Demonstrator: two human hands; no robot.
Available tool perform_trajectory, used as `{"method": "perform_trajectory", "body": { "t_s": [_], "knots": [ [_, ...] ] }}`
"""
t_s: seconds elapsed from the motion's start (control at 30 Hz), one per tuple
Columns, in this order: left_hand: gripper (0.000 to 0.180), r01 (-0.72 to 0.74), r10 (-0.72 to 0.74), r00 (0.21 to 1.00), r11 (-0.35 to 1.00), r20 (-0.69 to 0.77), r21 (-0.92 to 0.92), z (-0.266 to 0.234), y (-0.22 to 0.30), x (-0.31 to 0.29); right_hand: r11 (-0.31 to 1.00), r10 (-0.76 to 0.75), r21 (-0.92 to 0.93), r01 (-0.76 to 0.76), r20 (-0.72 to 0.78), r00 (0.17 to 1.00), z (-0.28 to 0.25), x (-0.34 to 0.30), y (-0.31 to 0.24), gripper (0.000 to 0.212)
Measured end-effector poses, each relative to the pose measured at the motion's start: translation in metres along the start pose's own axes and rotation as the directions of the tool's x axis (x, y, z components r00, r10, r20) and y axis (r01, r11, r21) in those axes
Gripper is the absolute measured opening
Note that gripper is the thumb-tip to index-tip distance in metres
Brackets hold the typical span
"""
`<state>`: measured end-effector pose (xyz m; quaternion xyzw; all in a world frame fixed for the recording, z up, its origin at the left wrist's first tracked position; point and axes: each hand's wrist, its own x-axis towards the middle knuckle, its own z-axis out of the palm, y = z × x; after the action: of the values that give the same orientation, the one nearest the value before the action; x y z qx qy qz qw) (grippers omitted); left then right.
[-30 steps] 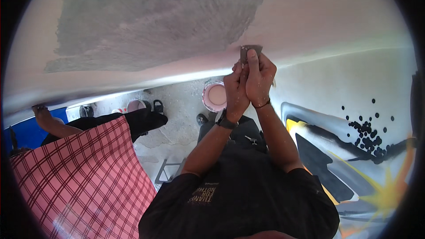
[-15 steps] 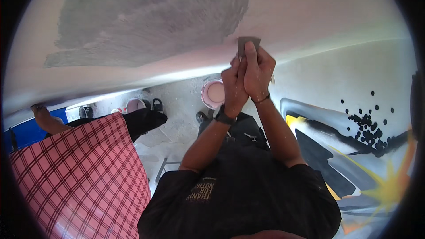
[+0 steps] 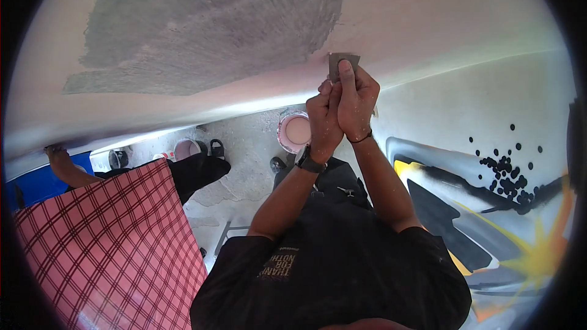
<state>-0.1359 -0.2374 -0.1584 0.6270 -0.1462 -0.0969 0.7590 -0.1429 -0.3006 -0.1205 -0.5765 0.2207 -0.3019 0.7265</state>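
Note:
Up against the wall (image 3: 422,18), my right hand (image 3: 358,107) grips a small flat grey scraper (image 3: 344,59), its thumb pressed on the face. The scraper sits just below the right edge of a rough grey patch (image 3: 214,24) in the pale pinkish coat. My left hand (image 3: 324,116), with a watch on its wrist, is closed and pressed alongside the right hand. Its fingertips lie near the scraper's lower left corner; what they hold, if anything, is hidden. Pale specks dot both hands.
Below my hands a bucket of pale pink paste (image 3: 298,129) stands on the concrete floor (image 3: 238,140). At left, a person in a pink checked garment (image 3: 116,238) has a hand on the wall. A side wall with painted graffiti (image 3: 452,226) rises at right.
The scraper and both hands stay in nearly the same place, the scraper tilting slightly. The view has shifted a little. The person at left has moved slightly.

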Motion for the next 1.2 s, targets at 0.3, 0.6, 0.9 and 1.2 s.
{"method": "perform_trajectory", "body": {
  "t_s": [0.3, 0.6, 0.9, 1.2],
  "knots": [
    [0.025, -0.054, 0.056, 0.995, 0.998, -0.078, 0.025, 0.01, -0.002, 0.009, 0.997, 0.032, 0.065, -0.032, 0.0, 0.999, -0.001, 0.006, 0.005, 0.032],
    [0.025, 0.027, -0.028, 0.999, 0.999, -0.033, -0.022, 0.008, -0.001, -0.006, 0.997, 0.054, -0.052, -0.055, -0.032, 0.998, -0.011, 0.0, 0.004, 0.035],
    [0.026, 0.059, -0.059, 0.998, 0.998, 0.004, -0.015, 0.007, -0.008, -0.008, 0.997, 0.059, -0.038, -0.059, -0.019, 0.998, -0.012, 0.0, 0.007, 0.037],
    [0.022, 0.004, -0.003, 1.0, 1.0, -0.009, 0.012, 0.012, 0.013, 0.008, 0.992, -0.031, -0.123, 0.024, -0.056, 0.998, -0.006, 0.01, 0.001, 0.036]
  ]
}}
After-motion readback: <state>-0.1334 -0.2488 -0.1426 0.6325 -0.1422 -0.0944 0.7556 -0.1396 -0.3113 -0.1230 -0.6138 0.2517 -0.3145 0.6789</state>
